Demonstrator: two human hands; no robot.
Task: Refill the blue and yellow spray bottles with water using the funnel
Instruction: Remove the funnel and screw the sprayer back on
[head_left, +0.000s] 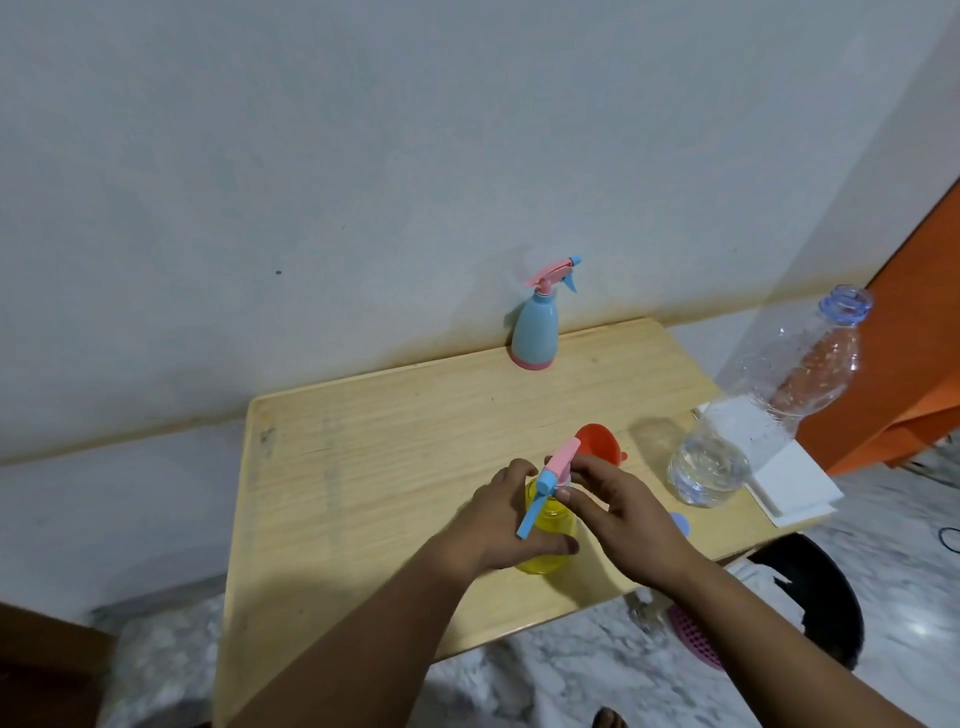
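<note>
The yellow spray bottle (549, 525) stands near the front of the wooden table (389, 441). My left hand (511, 519) grips its body. My right hand (618, 512) pinches its pink and blue spray head (551, 480) at the neck. Just behind them lies the red funnel (600, 441) on the table. The blue spray bottle (536, 327) with a pink base and pink head stands upright at the table's far edge against the wall. A large clear water bottle (753, 415), uncapped and holding some water at the bottom, stands at the right.
A white folded paper or cloth (784, 478) lies at the table's right edge beside the water bottle. A blue cap (681, 522) lies by my right wrist. An orange panel (914, 338) stands at the right. A black object and a pink mesh item sit on the floor.
</note>
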